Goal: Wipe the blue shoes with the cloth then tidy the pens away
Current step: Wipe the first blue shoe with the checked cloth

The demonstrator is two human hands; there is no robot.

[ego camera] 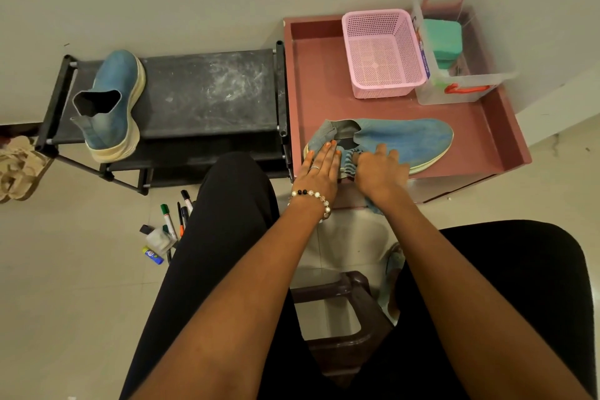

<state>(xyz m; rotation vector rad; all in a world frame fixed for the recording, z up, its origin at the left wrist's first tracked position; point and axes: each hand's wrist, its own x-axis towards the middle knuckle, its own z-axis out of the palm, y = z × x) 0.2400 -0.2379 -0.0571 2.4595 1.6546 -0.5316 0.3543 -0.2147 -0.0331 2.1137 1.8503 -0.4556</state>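
From up here I see my left hand (319, 169) lying flat with its fingers straight, pressing down on the heel end of a blue knitted slip-on shoe with a pale sole (402, 143) that lies on its side in a dusty-pink tray-topped table (318, 101). My right hand (380, 170) is curled around a blue-and-white striped cloth (349, 164), bunched against the shoe's opening just beside the left fingers. The second blue shoe (110, 104) stands well apart to the left on a black fabric shoe rack (207, 91). The scattered marker pens (175, 221) lie on the tiled floor below the rack, beside my left knee. A pink perforated plastic basket (383, 52) sits at the tray's far side.
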